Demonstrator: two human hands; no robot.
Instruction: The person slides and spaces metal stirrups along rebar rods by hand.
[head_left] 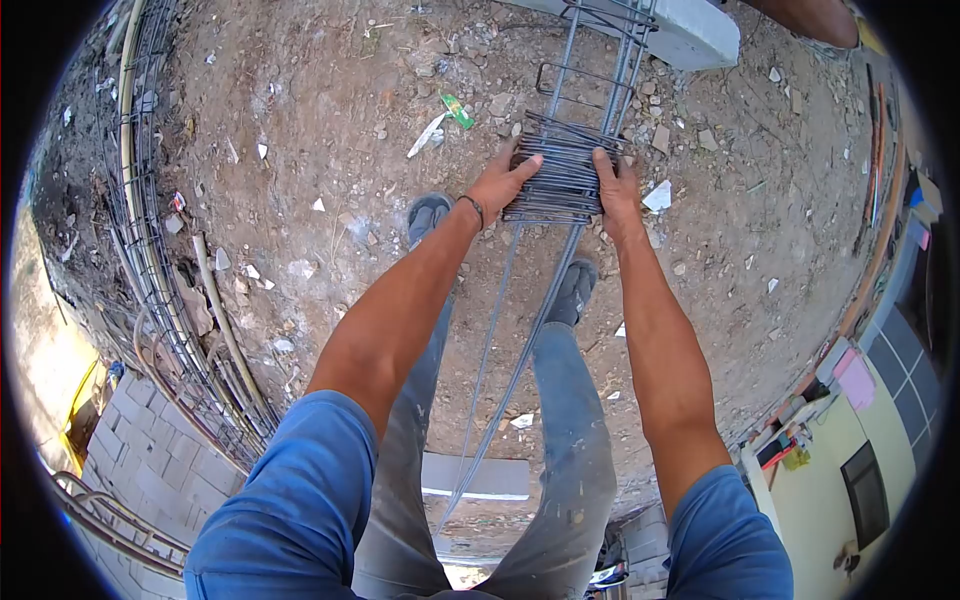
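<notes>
A thick stack of dark wire stirrups (pixel 558 170) sits around long steel rebars (pixel 545 315) that run between my legs and on away from me. My left hand (pixel 500 185) grips the stack's left side, thumb laid over the top. On the right side, my right hand (pixel 617 188) holds the same stack, thumb up and fingers curled out of sight beneath. Farther along the rebars, a few separate stirrups (pixel 583 88) stand spaced apart from the stack.
A pale concrete block (pixel 690 35) lies under the far end of the rebars. To the left runs a long rebar cage (pixel 150 220) with poles. Broken tile bits and a green wrapper (pixel 457 111) litter the dirt. Grey blocks (pixel 150 440) are piled lower left.
</notes>
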